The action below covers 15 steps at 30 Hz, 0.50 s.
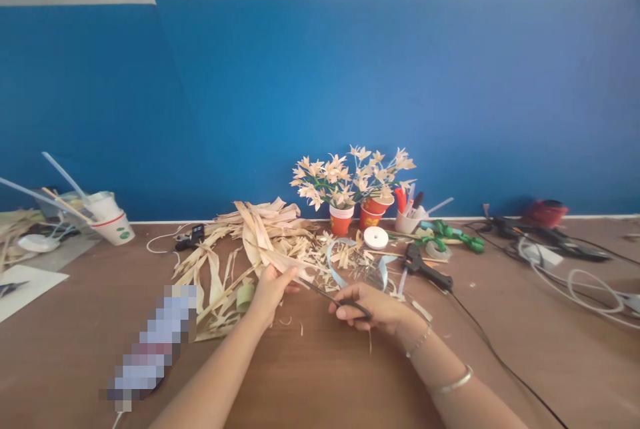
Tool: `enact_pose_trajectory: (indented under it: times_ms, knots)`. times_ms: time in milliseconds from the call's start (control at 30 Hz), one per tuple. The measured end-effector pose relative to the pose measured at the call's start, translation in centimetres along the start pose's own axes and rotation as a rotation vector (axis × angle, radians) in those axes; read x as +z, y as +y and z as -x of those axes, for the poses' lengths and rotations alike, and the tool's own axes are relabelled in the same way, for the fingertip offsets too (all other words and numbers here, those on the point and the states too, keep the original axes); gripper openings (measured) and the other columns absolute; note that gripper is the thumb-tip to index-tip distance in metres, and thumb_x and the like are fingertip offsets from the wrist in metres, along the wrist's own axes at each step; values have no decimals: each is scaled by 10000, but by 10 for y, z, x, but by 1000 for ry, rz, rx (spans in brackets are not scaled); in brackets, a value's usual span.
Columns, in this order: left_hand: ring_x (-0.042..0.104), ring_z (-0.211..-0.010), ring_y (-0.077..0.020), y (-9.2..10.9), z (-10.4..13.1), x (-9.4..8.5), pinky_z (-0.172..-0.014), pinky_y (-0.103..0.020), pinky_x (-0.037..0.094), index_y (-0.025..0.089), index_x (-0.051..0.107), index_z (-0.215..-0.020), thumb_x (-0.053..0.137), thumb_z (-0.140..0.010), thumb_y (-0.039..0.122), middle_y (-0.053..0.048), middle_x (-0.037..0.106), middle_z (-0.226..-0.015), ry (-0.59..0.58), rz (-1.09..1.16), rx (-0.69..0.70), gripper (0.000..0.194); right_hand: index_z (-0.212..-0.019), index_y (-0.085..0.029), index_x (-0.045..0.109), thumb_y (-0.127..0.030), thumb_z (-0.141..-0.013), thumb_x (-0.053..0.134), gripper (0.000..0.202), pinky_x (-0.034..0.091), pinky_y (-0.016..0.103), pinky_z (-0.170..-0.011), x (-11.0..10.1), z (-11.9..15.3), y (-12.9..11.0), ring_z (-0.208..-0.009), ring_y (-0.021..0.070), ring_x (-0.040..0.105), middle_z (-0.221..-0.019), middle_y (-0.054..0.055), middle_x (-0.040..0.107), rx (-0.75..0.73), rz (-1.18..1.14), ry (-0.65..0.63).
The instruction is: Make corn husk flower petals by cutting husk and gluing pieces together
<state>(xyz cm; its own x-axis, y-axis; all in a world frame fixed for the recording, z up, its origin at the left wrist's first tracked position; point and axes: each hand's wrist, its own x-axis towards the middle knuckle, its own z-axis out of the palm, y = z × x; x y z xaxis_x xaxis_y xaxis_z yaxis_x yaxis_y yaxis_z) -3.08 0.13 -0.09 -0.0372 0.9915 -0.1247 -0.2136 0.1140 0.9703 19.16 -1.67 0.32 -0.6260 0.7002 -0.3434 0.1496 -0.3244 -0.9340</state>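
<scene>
Scissors [320, 290], one pair, sit in the right hand [375, 306] at the near middle of the desk [310, 382] in the head view. The right fingers are curled around the handles, and the blades point left to one pale husk piece [285, 262]. The left hand [270, 292] pinches that piece between thumb and fingers. Whether the blades are parted cannot be told. Two bracelets, one thin chain [419, 342] and one silver bangle [455, 382], circle the right forearm.

Beyond the left hand spreads one husk heap [273, 219], its pieces too tangled to count. At the far middle stand at least two red cups [341, 221] bearing many pale flowers [335, 172]. Nearer than these lie one white roll [376, 238] and two light blue ribbon pieces [385, 272]. Right of them are one glue gun [425, 269] and one cup of pens [407, 221]. One logo cup [116, 229] leans at the far left.
</scene>
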Motion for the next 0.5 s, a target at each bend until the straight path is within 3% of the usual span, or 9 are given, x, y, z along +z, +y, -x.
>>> enact_pose_trajectory:
  times_ms: [500]
  knots:
    - [671,-682,-185,3,2,1,-523,-248,529,136,598,-884,711,-679,212,-67,715,-831,-16,5,-4,246,-822,-97,674,-373,-619,773,358,172,156,-345,2,1,-3,-401,17,364,-565,-31,512,-11,-34,-8]
